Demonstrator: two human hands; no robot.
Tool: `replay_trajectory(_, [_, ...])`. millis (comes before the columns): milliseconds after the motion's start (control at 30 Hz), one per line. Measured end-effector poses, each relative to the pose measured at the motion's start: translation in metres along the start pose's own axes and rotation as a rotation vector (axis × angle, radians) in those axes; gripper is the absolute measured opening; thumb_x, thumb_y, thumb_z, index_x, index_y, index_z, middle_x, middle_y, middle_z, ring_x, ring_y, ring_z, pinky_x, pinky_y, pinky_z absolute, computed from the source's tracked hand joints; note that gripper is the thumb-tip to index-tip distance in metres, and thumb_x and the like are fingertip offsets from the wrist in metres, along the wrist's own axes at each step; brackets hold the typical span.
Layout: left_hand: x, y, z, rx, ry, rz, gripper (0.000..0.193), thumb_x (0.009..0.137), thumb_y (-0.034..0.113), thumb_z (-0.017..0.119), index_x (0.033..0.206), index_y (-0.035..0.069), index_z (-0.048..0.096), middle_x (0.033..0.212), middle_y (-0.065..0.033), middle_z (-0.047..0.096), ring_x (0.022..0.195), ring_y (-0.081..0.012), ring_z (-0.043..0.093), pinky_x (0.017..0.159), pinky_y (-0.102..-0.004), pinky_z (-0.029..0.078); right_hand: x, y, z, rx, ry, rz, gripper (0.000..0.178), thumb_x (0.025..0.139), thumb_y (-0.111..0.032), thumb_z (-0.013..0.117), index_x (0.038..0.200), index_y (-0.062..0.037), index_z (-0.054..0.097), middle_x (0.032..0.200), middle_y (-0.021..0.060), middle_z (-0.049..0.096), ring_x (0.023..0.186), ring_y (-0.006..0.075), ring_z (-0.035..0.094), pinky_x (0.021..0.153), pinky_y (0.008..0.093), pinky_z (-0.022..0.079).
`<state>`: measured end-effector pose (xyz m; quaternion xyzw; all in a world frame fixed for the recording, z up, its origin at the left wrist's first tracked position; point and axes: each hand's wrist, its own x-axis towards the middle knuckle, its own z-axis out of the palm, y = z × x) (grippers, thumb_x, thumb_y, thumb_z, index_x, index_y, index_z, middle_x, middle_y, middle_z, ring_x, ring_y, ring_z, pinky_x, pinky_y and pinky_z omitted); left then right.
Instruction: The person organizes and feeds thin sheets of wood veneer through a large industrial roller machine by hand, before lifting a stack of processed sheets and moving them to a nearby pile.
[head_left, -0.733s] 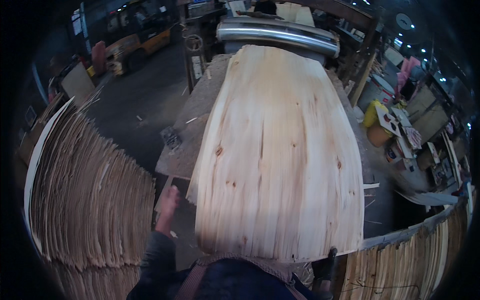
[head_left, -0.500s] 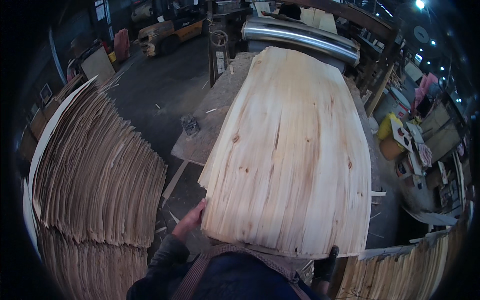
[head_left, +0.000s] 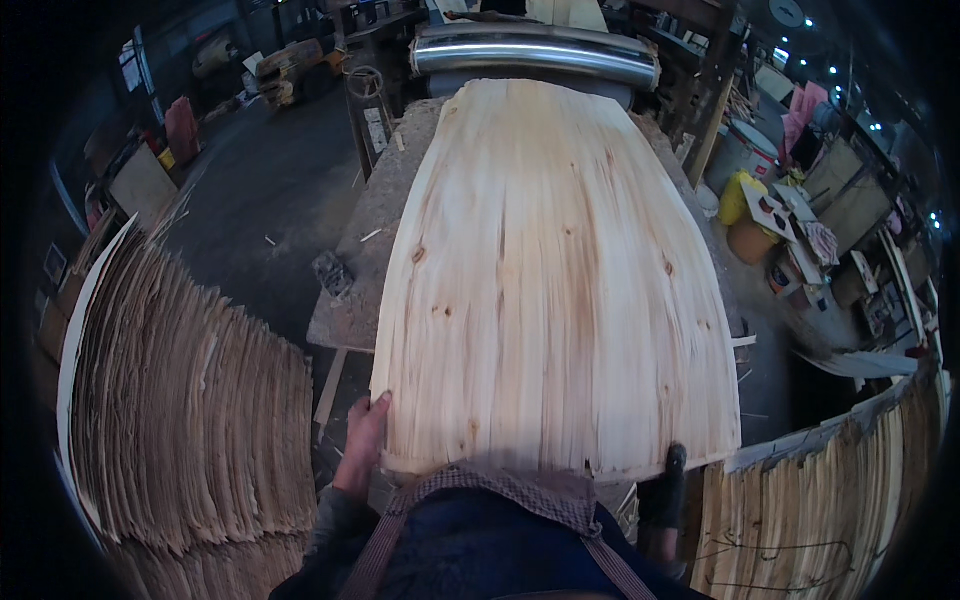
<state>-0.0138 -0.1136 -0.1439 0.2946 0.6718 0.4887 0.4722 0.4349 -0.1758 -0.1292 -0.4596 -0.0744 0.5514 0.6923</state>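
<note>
A broad stack of pale wood veneer sheets point(head_left: 540, 300), knotted and streaked brown, lies lengthwise in front of me. Its far end reaches close to a shiny metal roller point(head_left: 535, 52). At the near left corner my left hand point(head_left: 366, 430), bare, grips the side edge, thumb on top and fingers hidden underneath. My right hand point(head_left: 662, 490), in a dark glove, holds the near edge toward the right corner with its thumb on top; its other fingers are out of sight below. Beneath the veneer is a rough worktable point(head_left: 350, 260), bare along its left side.
Tall piles of brownish veneer point(head_left: 190, 400) stand at my left, and another veneer pile point(head_left: 820, 490) at the lower right. A small dark block point(head_left: 331, 273) sits on the table's left corner. Buckets point(head_left: 750, 150) and clutter line the right; a forklift point(head_left: 295, 72) stands far left.
My left hand has closed over the veneer's left edge, thumb now on top. The layers jutting out along that edge now lie flush. The whole view has swung to the right.
</note>
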Motion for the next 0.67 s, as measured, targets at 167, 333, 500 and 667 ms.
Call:
replay_trajectory(167, [0.049, 0.037, 0.01, -0.042, -0.085, 0.063, 0.056, 0.08, 0.037, 0.058, 0.106, -0.012, 0.048, 0.097, -0.0176, 0.058, 0.085, -0.0216, 0.057, 0.074, -0.031, 0.045, 0.051, 0.032, 0.019, 0.133, -0.102, -0.021, 0.053, 0.082, -0.032, 0.059, 0.123, -0.0038, 0.042, 0.12, 0.0116, 0.047, 0.111, 0.0272, 0.045, 0.092, 0.0438, 0.038])
replay_trajectory(333, [0.11, -0.006, 0.0, 0.064, -0.128, 0.017, 0.072, 0.079, 0.047, 0.057, 0.115, -0.014, 0.043, 0.11, -0.0207, 0.054, 0.101, -0.025, 0.053, 0.087, -0.0327, 0.04, 0.09, 0.068, 0.008, 0.152, -0.143, 0.094, 0.06, 0.077, -0.039, 0.063, 0.123, -0.0062, 0.042, 0.118, 0.0108, 0.049, 0.11, 0.0278, 0.046, 0.089, 0.0474, 0.041])
replay_trajectory(500, [0.128, -0.027, -0.022, 0.148, -0.135, -0.054, 0.072, 0.078, 0.049, 0.057, 0.122, -0.006, 0.041, 0.117, -0.021, 0.05, 0.107, -0.028, 0.05, 0.091, -0.0358, 0.038, 0.056, 0.045, 0.012, -0.152, -0.143, 0.256, 0.065, 0.079, -0.05, 0.056, 0.122, -0.0039, 0.042, 0.116, 0.0193, 0.049, 0.103, 0.0336, 0.052, 0.082, 0.0497, 0.046])
replay_trajectory(667, [0.076, 0.026, 0.003, 0.855, 0.155, 0.29, 0.07, 0.081, 0.047, 0.053, 0.133, 0.008, 0.028, 0.136, -0.024, 0.027, 0.119, -0.0349, 0.038, 0.097, -0.0427, 0.033, 0.036, 0.038, -0.018, -0.388, -0.208, 0.469, 0.059, 0.08, -0.053, 0.05, 0.124, -0.0151, 0.039, 0.108, 0.0191, 0.053, 0.104, 0.0414, 0.05, 0.076, 0.0602, 0.044])
